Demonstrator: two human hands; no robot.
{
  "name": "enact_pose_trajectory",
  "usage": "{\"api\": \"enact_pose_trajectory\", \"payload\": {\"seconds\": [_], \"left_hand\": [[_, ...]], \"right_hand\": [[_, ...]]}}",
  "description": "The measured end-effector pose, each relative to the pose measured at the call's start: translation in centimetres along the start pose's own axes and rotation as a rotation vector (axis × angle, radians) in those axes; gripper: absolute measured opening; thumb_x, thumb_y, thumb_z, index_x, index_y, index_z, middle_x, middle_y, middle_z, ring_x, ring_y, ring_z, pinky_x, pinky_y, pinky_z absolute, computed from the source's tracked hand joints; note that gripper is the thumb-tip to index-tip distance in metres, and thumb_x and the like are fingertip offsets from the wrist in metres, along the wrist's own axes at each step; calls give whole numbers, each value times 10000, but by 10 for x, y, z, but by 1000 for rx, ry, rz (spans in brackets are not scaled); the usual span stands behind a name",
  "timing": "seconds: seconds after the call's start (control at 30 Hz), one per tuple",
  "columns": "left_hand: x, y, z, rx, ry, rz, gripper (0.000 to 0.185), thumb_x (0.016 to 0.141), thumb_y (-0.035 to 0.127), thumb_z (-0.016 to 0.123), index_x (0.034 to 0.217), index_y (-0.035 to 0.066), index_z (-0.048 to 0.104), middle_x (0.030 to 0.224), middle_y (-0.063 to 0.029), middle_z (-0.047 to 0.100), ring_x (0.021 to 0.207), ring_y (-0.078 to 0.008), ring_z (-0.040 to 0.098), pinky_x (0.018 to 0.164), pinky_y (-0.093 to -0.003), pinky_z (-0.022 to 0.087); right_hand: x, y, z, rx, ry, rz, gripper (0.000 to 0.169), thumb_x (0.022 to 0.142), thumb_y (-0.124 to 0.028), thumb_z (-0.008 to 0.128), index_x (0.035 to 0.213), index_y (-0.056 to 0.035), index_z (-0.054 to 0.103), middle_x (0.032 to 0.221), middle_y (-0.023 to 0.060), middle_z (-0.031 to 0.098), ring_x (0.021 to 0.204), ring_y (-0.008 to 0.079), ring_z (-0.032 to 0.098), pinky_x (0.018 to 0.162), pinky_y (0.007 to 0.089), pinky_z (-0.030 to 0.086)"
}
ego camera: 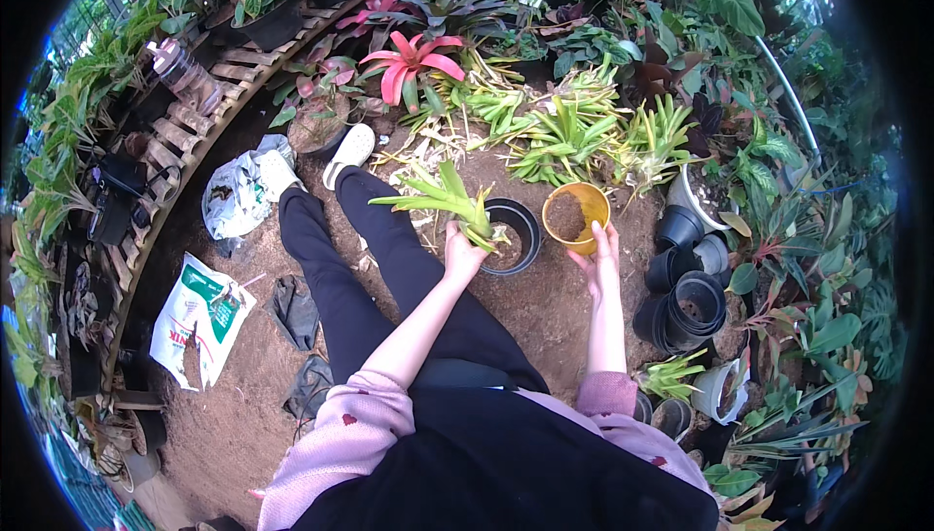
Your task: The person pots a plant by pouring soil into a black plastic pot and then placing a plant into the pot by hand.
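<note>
My left hand [463, 252] grips a green bromeliad offset [451, 199] near its base, with the leaves pointing left and upward. Just right of that hand, a black plastic pot [531, 235] stands on the soil, partly hidden by the hand and the plant's base. My right hand [603, 257] holds a yellow cup [589, 241] by its near side. Brown soil or potting mix [565, 216] lies inside the tilted cup.
Beyond my hands lies a heap of loose bromeliad plants [569, 137]. Stacked black pots [689, 308] stand at right. A torn white sack [204, 319] rests on the ground at left, before a curved slatted wooden bench [182, 126]. A red bromeliad [412, 64] grows ahead.
</note>
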State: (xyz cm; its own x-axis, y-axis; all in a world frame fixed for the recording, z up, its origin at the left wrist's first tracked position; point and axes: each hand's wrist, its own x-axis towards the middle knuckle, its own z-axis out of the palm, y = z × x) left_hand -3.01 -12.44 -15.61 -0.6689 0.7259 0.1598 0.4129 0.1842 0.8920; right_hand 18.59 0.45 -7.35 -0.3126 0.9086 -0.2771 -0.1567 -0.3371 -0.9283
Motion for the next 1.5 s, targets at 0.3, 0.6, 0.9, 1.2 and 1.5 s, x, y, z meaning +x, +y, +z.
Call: {"api": "enact_pose_trajectory", "payload": {"seconds": [0.3,0.6,0.9,1.2,1.5], "left_hand": [[40,130,-82,91,170,242,476,632,279,791,989,-1,647,1065,-192,485,1004,-337,539,890,-404,441],[84,192,-131,-100,176,358,437,619,273,802,935,16,642,1037,-185,563,1007,-303,541,897,-384,431],[96,157,-154,-154,8,136,383,693,218,778,965,-5,626,922,-73,652,864,-157,609,796,-303,463],[173,57,-190,239,-48,122,626,618,285,819,1109,-1,555,1085,-165,546,997,-275,573,892,-359,451],[165,-209,-163,87,38,-231,684,614,187,836,1154,-15,468,1106,-133,537,1016,-242,553,922,-340,431]], "right_hand": [[-24,-92,31,58,-69,-167,793,763,-524,677,1341,-141,293,1346,124,370,1171,309,475,863,465,487],[-16,-123,32,39,-32,-197,812,722,-528,712,1307,-135,310,1331,133,357,1186,304,445,892,496,456],[4,-129,73,-94,-77,-146,820,746,-544,682,1338,-127,298,1340,136,362,1200,305,429,905,486,449],[59,-74,189,-118,-197,-76,862,771,-514,665,1397,-116,226,1403,234,242,1254,329,368,894,465,485],[138,84,265,-290,-406,124,757,789,-386,701,1365,-129,283,1253,129,448,1084,235,525,799,366,524]]}}
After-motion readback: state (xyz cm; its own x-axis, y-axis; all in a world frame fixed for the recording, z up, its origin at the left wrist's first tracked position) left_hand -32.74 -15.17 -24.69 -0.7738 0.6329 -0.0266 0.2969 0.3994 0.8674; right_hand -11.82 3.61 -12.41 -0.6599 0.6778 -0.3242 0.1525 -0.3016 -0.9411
